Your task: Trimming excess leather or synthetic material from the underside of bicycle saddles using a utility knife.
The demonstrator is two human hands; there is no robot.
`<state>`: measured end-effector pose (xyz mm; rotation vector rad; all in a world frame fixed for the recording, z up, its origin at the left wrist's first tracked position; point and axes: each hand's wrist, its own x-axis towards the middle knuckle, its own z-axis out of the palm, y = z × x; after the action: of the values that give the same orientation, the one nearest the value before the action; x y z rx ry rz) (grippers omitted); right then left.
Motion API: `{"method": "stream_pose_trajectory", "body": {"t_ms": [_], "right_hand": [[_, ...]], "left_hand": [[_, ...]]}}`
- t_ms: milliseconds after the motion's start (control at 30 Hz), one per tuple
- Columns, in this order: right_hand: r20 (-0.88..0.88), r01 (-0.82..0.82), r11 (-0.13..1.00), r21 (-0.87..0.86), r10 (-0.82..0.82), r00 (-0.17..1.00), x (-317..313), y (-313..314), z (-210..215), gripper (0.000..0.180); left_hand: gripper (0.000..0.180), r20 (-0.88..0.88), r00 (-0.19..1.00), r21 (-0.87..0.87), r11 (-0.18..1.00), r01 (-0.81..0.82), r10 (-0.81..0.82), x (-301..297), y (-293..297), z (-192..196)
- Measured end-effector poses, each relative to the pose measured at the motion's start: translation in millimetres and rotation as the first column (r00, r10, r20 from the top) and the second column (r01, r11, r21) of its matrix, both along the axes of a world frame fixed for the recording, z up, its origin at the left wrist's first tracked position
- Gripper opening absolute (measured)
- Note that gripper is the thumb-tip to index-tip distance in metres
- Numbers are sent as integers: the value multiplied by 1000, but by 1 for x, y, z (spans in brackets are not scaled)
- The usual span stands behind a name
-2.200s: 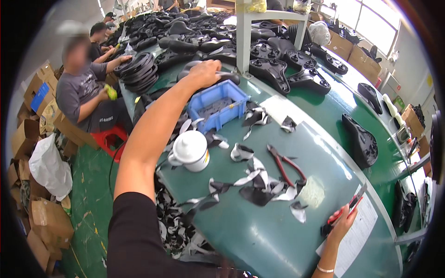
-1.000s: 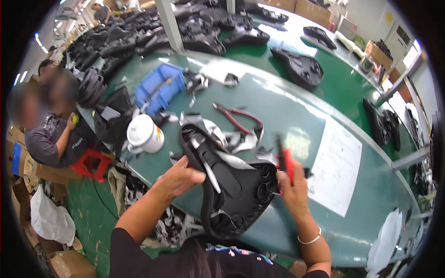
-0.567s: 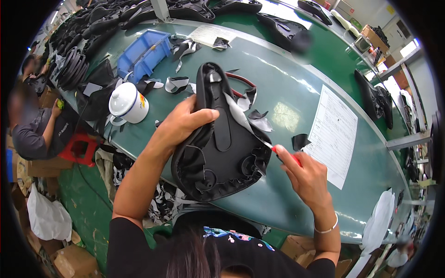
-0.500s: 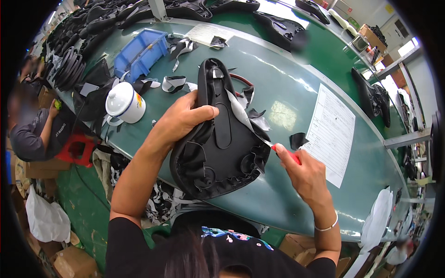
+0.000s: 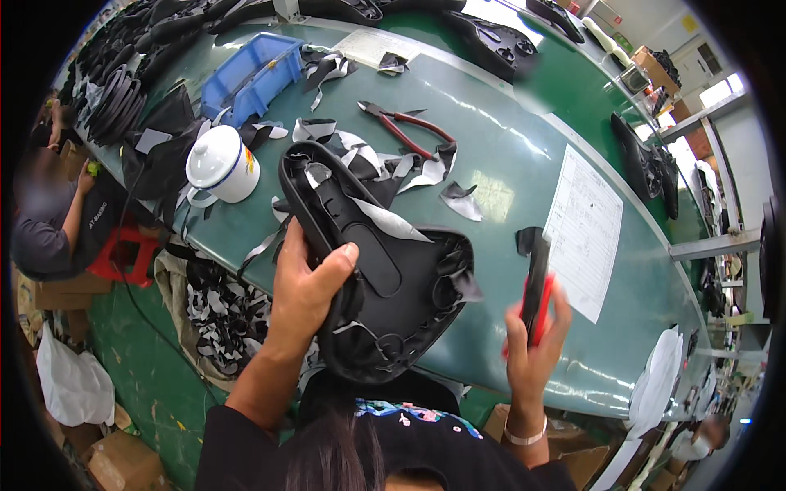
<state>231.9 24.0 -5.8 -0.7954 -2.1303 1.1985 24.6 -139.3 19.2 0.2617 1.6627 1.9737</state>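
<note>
My left hand (image 5: 309, 282) grips the side of a black bicycle saddle (image 5: 381, 266), thumb over its rim. The saddle is tilted with its hollow underside up and its narrow nose pointing away from me. Black cover material is gathered along its inner edge, and a pale-backed strip of cover (image 5: 389, 219) hangs loose across the middle. To the right of the saddle, apart from it, my right hand (image 5: 536, 344) is closed round a red and black utility knife (image 5: 536, 286) held upright; its blade cannot be made out.
Red-handled pliers (image 5: 401, 127) and black-and-white offcuts (image 5: 463, 200) lie beyond the saddle. A white lidded mug (image 5: 225, 168) and a blue bin (image 5: 250, 78) stand left. A printed sheet (image 5: 581, 233) lies right. Saddles (image 5: 491, 45) line the far side. A co-worker (image 5: 53, 209) sits left.
The saddle has tilted and come nearer me, uncovering the pliers. My right hand has drawn the knife away from the saddle's edge and turned it upright. A cover strip now hangs loose at the right edge.
</note>
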Motion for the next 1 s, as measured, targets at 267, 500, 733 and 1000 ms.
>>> {"method": "stream_pose_trajectory", "body": {"t_ms": [267, 500, 733, 1000], "right_hand": [[-27, 92, 976, -197, -100, 995, -70, 53, 19, 33], [-268, -282, 839, -465, 170, 948, -68, 0, 54, 39], [162, -262, 952, 155, 237, 958, 0, 33, 24, 61], [652, -453, 798, 398, 101, 751, 3, -10, 24, 54]], "left_hand": [[62, -16, 972, 64, 970, -234, 235, 19, -20, -39], [51, -811, 245, -525, 846, 96, -532, 12, 40, 1], [17, -664, 458, -437, 804, 403, -591, -4, 60, -18], [28, -73, 908, -186, 900, 394, -413, -11, 65, -1]]}}
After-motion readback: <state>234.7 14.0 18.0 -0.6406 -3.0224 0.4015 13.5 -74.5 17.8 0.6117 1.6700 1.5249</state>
